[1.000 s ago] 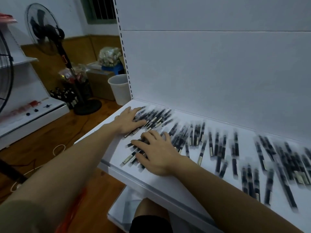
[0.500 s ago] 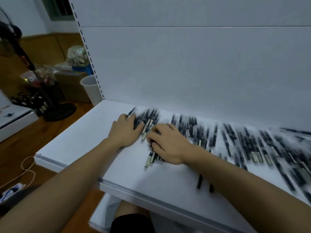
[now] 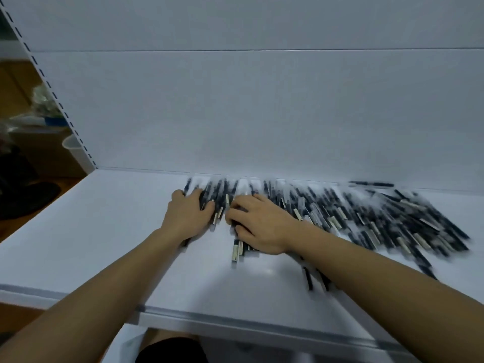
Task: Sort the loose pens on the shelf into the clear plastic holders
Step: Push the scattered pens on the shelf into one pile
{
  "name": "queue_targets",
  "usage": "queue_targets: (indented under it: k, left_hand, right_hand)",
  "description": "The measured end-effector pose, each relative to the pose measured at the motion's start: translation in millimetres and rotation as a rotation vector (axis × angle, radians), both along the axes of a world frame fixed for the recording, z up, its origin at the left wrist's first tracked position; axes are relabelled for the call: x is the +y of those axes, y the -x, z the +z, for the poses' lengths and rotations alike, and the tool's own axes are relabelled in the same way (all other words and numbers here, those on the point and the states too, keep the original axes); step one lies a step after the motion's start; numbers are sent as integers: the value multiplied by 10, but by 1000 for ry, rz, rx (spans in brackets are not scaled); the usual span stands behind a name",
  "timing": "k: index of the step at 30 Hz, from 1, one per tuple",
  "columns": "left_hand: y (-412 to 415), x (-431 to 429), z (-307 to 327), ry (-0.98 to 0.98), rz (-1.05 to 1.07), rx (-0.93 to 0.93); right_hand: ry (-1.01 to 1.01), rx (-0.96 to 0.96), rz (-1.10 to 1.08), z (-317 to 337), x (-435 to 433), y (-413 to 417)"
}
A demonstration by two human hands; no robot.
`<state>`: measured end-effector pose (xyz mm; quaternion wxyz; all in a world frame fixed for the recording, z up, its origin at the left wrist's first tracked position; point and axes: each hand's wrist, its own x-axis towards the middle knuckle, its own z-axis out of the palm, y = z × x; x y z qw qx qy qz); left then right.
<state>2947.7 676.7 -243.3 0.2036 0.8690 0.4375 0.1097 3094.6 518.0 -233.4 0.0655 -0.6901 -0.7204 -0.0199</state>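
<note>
Many black pens in clear sleeves lie heaped across the white shelf, from its middle to the right, blurred by motion. My left hand lies palm down on the pile's left end, with its fingers over the pens. Just to its right, my right hand has its fingers curled down over a bunch of pens, whose ends stick out under the palm. Two stray pens lie under my right forearm near the front. No clear plastic holder is in view.
The shelf's white back panel rises right behind the pens. The front edge has a grey rail. Left of the shelf upright sit a white bucket, boxes and a fan base on a wooden floor.
The view swung right and closer. Both hands slid right across the shelf, pushing the pens into a tighter heap. My right hand's fingers went from spread flat to curled over pens.
</note>
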Motion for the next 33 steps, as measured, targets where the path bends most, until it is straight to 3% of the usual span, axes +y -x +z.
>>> queue_targets:
  k: [8,11,14,21,25,33]
  left_hand:
    - [-240,-298,32,60,-56,-13]
    - [-354,-441,15,57,-77,-35]
    - [-456,-588,15,104,-122,-48]
    - [-636,-824,83,70,-167,-19]
    - [-765,-936,88,-35,-132,35]
    - [-966,-1130,57,-42,-119,14]
  right_hand:
    - [-61,-40,-47,84,-392,-273]
    - [-214,17,-148,188,-569,-368]
    - [-230,47,-280,222,-810,-590]
    - [-246,145,-873,90,-1649,-1250]
    - [-81,180,-1228,-1,-2040,-1471]
    - [34,254,-1166,89,-1970,-1402]
